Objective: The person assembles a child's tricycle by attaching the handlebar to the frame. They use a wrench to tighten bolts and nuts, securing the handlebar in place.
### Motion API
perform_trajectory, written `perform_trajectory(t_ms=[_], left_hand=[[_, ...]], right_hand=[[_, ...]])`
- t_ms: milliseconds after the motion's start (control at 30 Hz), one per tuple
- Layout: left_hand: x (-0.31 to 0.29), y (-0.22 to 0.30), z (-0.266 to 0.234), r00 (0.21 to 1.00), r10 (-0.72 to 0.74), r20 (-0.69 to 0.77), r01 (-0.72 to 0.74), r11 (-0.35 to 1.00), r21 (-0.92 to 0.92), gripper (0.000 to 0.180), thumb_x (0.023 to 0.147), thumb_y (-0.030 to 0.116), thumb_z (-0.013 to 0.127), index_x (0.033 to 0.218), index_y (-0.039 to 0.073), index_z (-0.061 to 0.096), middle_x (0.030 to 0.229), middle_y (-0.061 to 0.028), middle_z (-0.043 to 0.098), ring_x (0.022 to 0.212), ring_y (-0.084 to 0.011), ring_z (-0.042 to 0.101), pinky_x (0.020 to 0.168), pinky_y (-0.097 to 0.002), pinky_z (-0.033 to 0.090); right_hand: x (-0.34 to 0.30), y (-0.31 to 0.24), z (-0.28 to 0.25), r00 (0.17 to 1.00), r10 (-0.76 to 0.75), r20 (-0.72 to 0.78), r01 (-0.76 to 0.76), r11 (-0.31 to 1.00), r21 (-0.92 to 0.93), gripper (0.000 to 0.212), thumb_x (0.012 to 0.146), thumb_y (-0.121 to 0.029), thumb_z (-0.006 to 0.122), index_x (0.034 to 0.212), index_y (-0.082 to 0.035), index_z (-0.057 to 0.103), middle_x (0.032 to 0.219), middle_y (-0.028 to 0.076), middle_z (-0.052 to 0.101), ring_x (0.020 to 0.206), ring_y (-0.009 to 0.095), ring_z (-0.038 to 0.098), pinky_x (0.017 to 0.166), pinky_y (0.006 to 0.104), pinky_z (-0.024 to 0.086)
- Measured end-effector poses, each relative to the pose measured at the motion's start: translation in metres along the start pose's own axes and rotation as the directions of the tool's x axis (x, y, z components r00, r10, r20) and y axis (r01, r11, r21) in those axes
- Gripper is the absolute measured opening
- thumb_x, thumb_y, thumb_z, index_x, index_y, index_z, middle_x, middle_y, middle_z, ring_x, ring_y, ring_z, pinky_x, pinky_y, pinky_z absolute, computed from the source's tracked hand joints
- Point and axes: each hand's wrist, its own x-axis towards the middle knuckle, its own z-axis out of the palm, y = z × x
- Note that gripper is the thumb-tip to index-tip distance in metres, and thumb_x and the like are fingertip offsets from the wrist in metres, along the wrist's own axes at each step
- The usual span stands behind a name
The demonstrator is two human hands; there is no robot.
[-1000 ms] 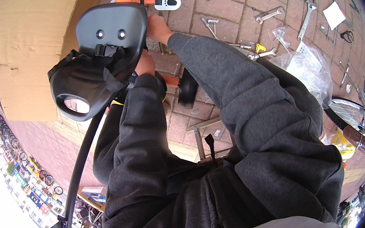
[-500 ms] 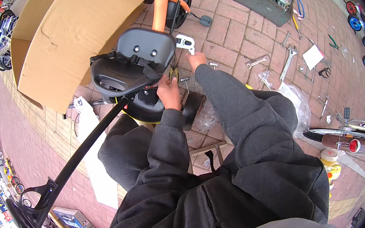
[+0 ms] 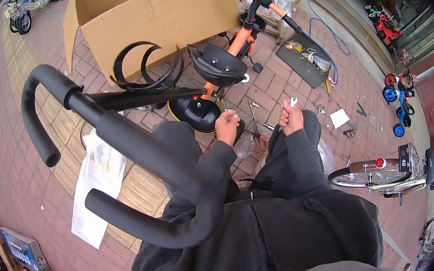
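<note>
A child's tricycle with an orange frame [image 3: 240,41] stands before me, its black seat [image 3: 224,59] turned toward my left. Its black push handle [image 3: 132,142], foam-covered, looms large across the left foreground. Close to the rear black part with a yellow rim [image 3: 194,113], my left hand [image 3: 225,128] is closed, with a small pale bit at its fingertips that I cannot make out. Over my right knee, my right hand [image 3: 292,119] is closed round a wrench [image 3: 294,101], whose open jaw sticks up above the fist. A T-shaped metal tool [image 3: 253,109] lies on the paving between the hands.
A large open cardboard box [image 3: 152,28] stands behind the tricycle. To the right are a dark tool tray [image 3: 304,67], white paper [image 3: 339,118], green-handled pliers [image 3: 361,109] and a bicycle [image 3: 367,174]. White plastic sheeting [image 3: 96,185] lies to the left.
Both hands have drawn back from beside the seat toward my knees. The view has shifted, and the push handle now crosses the left foreground with its grip much nearer.
</note>
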Motion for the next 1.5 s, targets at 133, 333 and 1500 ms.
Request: perform_trajectory(t_ms=[133,333,1500], left_hand=[[0.017,-0.016,-0.005,0.997,-0.079,0.009,0.078,0.964,-0.255,0.016,0.082,0.007,0.055,0.097,0.002,0.056,0.075,-0.0042,0.06,0.059,-0.0089,0.052,0.052,-0.0214,0.041],[0.04,-0.012,0.002,0.999,0.029,0.025,-0.028,0.999,-0.035,0.018,0.084,0.011,0.056,0.099,0.001,0.055,0.075,-0.0056,0.06,0.062,-0.0101,0.054,0.053,-0.0236,0.044],[0.026,0.0,-0.032,0.969,-0.212,-0.129,0.199,0.974,-0.106,0.013,0.081,0.002,0.05,0.093,0.0,0.056,0.073,-0.0056,0.058,0.058,-0.0093,0.052,0.05,-0.0202,0.043]], right_hand=[[-0.024,-0.02,0.028,0.993,-0.119,0.008,0.119,0.993,0.024,0.026,0.088,-0.028,0.055,0.073,-0.01,0.044,0.05,-0.005,0.031,0.04,0.006,0.027,0.036,0.0208,0.022],[-0.084,-0.054,0.098,0.95,-0.255,0.179,0.272,0.959,-0.076,0.026,0.088,-0.026,0.054,0.07,-0.01,0.044,0.05,-0.005,0.029,0.04,0.005,0.026,0.037,0.0199,0.022],[0.225,-0.152,0.064,0.979,-0.128,-0.162,0.177,0.925,0.338,0.032,0.084,-0.034,0.06,0.075,-0.013,0.037,0.054,0.0,0.033,0.04,0.01,0.024,0.035,0.0243,0.019]])
